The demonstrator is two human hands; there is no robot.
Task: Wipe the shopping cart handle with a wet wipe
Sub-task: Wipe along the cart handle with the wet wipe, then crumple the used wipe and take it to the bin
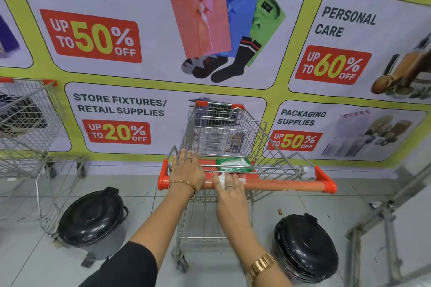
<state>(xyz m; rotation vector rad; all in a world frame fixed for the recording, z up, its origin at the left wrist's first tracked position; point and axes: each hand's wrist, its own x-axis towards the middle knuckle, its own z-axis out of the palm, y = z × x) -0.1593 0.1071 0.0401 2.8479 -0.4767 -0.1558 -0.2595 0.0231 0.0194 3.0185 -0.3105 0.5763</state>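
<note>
A wire shopping cart [233, 128] stands in front of me with an orange-red handle bar [279, 186] across its near end. My right hand [229, 185] presses a white wet wipe [221, 179] onto the handle, left of its middle. My left hand [186, 170] rests palm-down over the handle's left part and the child-seat flap, fingers spread. A green and white wet wipe pack [234, 163] lies on the red seat flap just beyond the handle.
Two black lidded bins stand on the tiled floor, one at the left [93, 219] and one at the right [305, 247]. Another wire cart [28, 119] is parked at the far left. A metal frame [384, 216] stands at the right. A printed sale banner covers the wall behind.
</note>
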